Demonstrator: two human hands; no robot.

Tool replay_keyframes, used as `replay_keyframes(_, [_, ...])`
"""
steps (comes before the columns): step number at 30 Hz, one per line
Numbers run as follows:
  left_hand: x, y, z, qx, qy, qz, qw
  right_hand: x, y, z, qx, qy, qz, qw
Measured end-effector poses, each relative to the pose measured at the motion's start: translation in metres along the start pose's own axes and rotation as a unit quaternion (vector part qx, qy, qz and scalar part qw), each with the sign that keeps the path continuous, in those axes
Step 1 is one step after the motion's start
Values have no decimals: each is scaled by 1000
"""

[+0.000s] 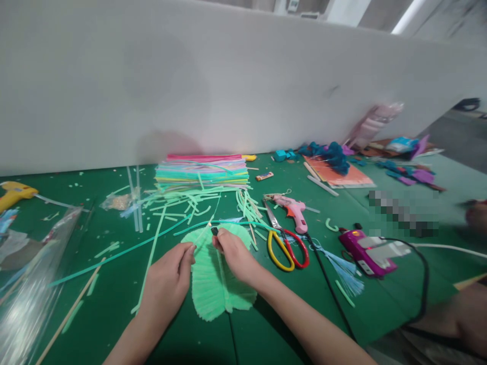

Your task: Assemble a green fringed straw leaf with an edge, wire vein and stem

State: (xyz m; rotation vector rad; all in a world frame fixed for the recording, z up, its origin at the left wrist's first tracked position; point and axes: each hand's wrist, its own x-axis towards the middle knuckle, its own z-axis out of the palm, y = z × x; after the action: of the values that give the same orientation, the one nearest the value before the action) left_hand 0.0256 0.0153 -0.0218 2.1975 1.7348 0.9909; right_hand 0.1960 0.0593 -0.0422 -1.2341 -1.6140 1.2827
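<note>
A light green leaf shape (207, 294) of fuzzy pipe cleaners lies under both my hands. My right hand (236, 253) is closed around a lighter (215, 231), its dark top showing and a small flame (209, 224) at its tip. Thumb and forefinger of my left hand (167, 279) pinch together at the leaf's left edge; a thin pale strand (201, 234) runs from there toward the flame. Whether they grip the strand or the leaf's edge, I cannot tell. A long teal pipe cleaner (125, 253) crosses behind the leaf's top.
Beyond lie bundled coloured pipe cleaners (201, 175) and green offcuts (186, 200). To the right are scissors (281, 248), a pink glue gun (294, 210) with a black cord, and a purple power strip (365, 253). A yellow glue gun (17, 195) and plastic bag (41, 284) are left.
</note>
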Motion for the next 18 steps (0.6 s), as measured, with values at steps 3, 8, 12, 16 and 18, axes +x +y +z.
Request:
replay_keyframes(3, [0, 1, -1, -2, 2, -5, 1000, -1, -2, 0, -6, -5, -2, 1000])
replay_keyframes(8, [0, 2, -3, 3, 2, -2, 1000, -1, -4, 0, -7, -5, 6, 1000])
replay_keyframes(12, [1, 1, -2, 5, 1, 1, 1000, -2, -6, 0, -7, -8, 4, 1000])
replay_keyframes(16, [1, 1, -1, 10, -7, 2, 1000, -1, -5, 0, -1, -4, 7, 1000])
replay_keyframes(18, [0, 1, 0, 12, -8, 5, 1000, 0, -2, 0, 5, 2, 7, 1000])
